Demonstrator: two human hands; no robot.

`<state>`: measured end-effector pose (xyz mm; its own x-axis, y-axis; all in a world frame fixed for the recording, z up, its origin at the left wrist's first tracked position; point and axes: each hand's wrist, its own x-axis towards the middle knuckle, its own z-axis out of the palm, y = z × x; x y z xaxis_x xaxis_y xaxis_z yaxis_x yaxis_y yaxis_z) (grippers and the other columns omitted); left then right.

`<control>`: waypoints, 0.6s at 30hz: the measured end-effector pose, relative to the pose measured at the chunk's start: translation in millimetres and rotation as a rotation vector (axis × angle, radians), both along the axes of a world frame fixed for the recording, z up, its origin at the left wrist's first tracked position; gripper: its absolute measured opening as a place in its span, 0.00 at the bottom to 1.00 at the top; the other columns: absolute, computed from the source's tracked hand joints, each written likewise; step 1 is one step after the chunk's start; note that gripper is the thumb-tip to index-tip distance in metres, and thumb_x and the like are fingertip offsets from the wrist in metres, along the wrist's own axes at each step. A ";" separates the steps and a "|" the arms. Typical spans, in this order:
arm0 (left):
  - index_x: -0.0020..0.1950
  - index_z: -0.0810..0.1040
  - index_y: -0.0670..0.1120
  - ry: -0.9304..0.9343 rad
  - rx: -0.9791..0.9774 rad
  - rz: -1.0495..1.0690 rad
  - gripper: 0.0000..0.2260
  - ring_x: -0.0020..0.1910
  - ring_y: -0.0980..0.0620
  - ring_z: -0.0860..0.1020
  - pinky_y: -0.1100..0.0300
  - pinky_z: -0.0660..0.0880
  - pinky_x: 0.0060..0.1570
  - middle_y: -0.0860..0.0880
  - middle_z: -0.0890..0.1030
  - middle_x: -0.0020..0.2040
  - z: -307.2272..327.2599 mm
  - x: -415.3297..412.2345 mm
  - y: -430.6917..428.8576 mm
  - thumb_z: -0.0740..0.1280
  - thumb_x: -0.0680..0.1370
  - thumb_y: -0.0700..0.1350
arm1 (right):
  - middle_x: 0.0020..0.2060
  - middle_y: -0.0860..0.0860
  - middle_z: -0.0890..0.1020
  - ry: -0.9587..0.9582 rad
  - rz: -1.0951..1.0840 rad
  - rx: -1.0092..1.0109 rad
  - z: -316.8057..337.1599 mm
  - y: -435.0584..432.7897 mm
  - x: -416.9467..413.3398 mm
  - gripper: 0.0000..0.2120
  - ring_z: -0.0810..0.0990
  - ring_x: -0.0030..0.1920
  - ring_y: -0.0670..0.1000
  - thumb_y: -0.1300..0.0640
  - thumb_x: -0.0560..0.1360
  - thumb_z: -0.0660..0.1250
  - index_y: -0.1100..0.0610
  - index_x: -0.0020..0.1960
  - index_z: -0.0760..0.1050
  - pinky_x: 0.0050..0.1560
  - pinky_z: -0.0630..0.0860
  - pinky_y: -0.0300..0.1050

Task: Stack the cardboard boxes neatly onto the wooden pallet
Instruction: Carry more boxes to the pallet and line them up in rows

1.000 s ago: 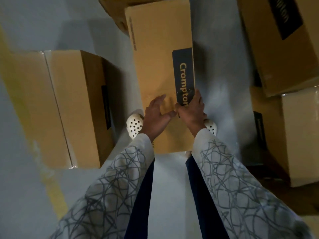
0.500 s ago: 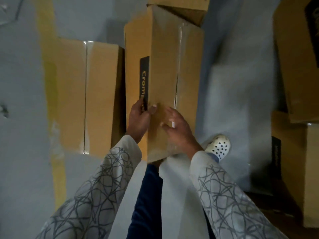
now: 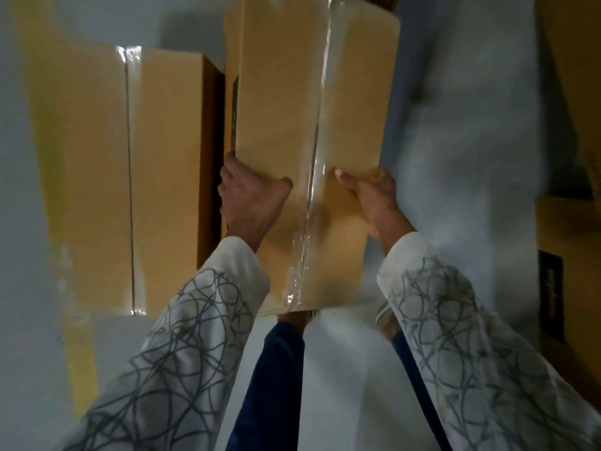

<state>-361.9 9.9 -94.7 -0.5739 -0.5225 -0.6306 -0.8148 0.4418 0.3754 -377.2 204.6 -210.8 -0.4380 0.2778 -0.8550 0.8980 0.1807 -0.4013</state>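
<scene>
A long cardboard box (image 3: 286, 102) with a clear tape seam facing up fills the middle of the view. My left hand (image 3: 248, 196) grips its left edge, thumb on top and fingers down the side with the dark label. My right hand (image 3: 374, 196) clasps its right edge the same way. The box's near end sits above my legs. No pallet is in view.
A second taped cardboard box (image 3: 130, 177) lies on the grey floor just left of the held one. More boxes (image 3: 572, 255) stand at the right edge. A yellow floor line (image 3: 48, 151) runs along the left. Bare floor lies between the held box and the right-hand boxes.
The box has rolled from its labelled face to its taped face and come closer and higher. My hands have spread from its middle to its two side edges.
</scene>
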 end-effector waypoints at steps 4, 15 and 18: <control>0.76 0.59 0.45 -0.046 -0.052 0.040 0.42 0.73 0.40 0.65 0.37 0.63 0.71 0.47 0.67 0.75 45.8 -4.6 1.1 0.76 0.69 0.54 | 0.66 0.48 0.79 0.038 -0.061 -0.128 -9.4 25.6 38.4 0.61 0.83 0.61 0.52 0.27 0.41 0.84 0.46 0.70 0.73 0.62 0.80 0.64; 0.67 0.68 0.45 0.129 -0.279 -0.151 0.34 0.67 0.42 0.69 0.40 0.61 0.68 0.47 0.73 0.65 353.3 0.4 65.6 0.69 0.67 0.61 | 0.65 0.53 0.76 -0.114 -0.346 -0.179 419.4 38.3 82.4 0.37 0.75 0.62 0.59 0.42 0.65 0.81 0.53 0.66 0.70 0.44 0.80 0.64; 0.66 0.69 0.42 0.211 -0.309 -0.309 0.32 0.67 0.41 0.69 0.44 0.60 0.66 0.45 0.73 0.65 441.8 9.2 84.5 0.70 0.70 0.59 | 0.61 0.56 0.79 -0.102 -0.392 -0.164 511.8 47.1 111.9 0.34 0.78 0.59 0.61 0.41 0.67 0.78 0.56 0.66 0.71 0.41 0.82 0.58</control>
<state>-352.7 94.4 347.2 -0.8307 -0.4518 -0.3253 -0.5477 0.7682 0.3314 -265.3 251.6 301.0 -0.2379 0.2629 -0.9350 0.9225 -0.2403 -0.3022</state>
